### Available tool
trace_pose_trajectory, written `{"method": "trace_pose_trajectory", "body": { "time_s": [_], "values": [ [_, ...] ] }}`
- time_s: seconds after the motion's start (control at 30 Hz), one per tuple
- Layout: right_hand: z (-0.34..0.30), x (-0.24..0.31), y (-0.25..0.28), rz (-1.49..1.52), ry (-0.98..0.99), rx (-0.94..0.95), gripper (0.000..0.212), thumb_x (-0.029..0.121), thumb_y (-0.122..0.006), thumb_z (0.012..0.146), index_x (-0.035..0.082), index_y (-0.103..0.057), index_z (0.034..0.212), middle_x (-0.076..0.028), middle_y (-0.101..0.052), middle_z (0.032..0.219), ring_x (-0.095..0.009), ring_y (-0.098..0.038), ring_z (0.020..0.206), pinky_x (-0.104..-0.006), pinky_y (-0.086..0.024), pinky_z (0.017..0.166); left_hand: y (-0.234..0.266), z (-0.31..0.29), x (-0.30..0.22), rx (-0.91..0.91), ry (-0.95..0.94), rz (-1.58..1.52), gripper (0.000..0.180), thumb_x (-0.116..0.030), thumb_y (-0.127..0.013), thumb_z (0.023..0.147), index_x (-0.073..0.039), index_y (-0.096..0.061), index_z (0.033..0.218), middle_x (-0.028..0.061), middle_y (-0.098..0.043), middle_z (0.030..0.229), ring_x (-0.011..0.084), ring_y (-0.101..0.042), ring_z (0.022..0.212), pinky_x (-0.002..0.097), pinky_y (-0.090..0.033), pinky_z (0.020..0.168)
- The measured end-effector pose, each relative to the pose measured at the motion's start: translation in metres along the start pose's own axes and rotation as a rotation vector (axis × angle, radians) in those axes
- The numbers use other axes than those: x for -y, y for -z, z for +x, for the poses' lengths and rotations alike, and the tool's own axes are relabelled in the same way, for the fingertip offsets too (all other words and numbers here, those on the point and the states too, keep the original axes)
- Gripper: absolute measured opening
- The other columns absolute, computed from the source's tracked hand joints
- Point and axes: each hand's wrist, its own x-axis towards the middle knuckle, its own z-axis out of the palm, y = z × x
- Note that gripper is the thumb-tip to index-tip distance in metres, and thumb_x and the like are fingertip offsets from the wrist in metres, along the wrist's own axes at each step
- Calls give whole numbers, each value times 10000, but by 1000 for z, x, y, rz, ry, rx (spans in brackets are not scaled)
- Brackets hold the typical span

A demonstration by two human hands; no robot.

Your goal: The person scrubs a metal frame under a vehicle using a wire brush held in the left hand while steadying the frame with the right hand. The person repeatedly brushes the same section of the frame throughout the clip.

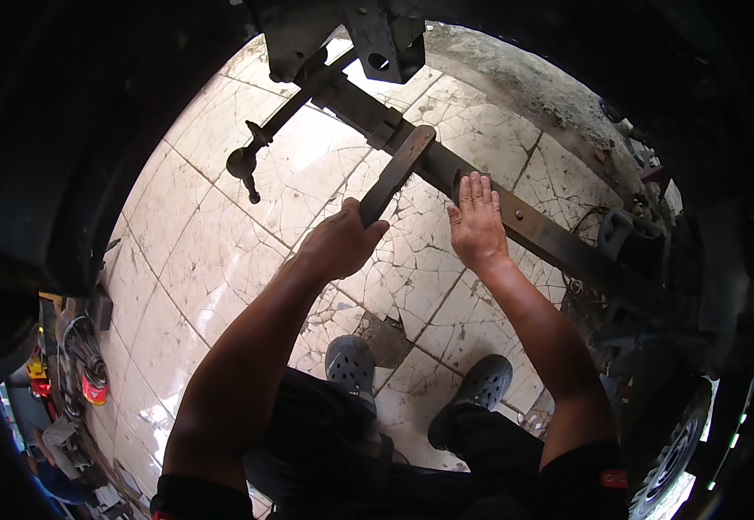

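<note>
My left hand (342, 241) is closed round one end of a wire brush (394, 178), a long narrow brown block with a rounded tip and a dark, rough edge. The brush's tip lies against a dark metal beam (533, 230) that runs diagonally from upper left to lower right. Fingers stretched out flat, my right hand (478, 227) lies on the beam's near side, to the right of the brush. A bolt head shows on the beam just right of those fingers. Whatever is under my right palm is hidden.
A rod with a ball joint (241, 163) hangs left of the beam, below a dark bracket (385, 48). Cracked pale tiles (221, 243) cover the floor around my clog-clad feet (351, 368). Tools and a red can (93, 390) lie at far left; a wheel (676, 459) stands lower right.
</note>
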Motion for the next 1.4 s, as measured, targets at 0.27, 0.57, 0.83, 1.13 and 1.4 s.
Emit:
{"method": "trace_pose_trajectory", "body": {
  "time_s": [0.27, 0.57, 0.83, 1.13, 1.4],
  "values": [
    [17, -22, 14, -191, -94, 85, 602, 382, -304, 1037, -48, -360, 1454, -232, -364, 1511, -372, -266, 1446, -483, -152, 1196, 2, -1, -2, 19, -7, 9, 608, -459, -532, 968, 78, -455, 1242, 310, -641, 1078, 416, -639, 1042, 463, -489, 889],
    [-4, -6, 4, -4, 21, -21, 533, 259, -397, 1019, -67, -360, 1439, -257, -344, 1511, -392, -278, 1435, -502, -213, 1175, -1, 1, 1, 10, -9, 5, 606, -466, -534, 969, 73, -461, 1236, 308, -635, 1097, 419, -634, 1048, 462, -487, 897],
    [2, -7, -1, 137, -85, -11, 528, 255, -393, 1024, -70, -356, 1438, -261, -327, 1516, -400, -264, 1437, -498, -199, 1180, 4, -2, 2, 47, 52, -7, 596, -457, -539, 970, 79, -449, 1214, 305, -647, 1027, 416, -652, 987, 461, -504, 845],
    [7, -33, 4, 148, -193, -3, 525, 287, -365, 1034, -58, -384, 1429, -256, -337, 1515, -389, -263, 1440, -492, -186, 1185, -1, 1, 2, 21, -4, 13, 596, -464, -532, 971, 74, -447, 1213, 292, -654, 981, 395, -669, 927, 463, -514, 799],
    [-7, -36, 9, 137, -118, 22, 535, 302, -351, 1044, -51, -362, 1446, -255, -334, 1516, -404, -251, 1441, -508, -188, 1179, -4, 4, 6, -21, -65, 49, 597, -473, -538, 966, 65, -450, 1210, 295, -654, 969, 383, -680, 881, 458, -522, 758]
  ]
}}
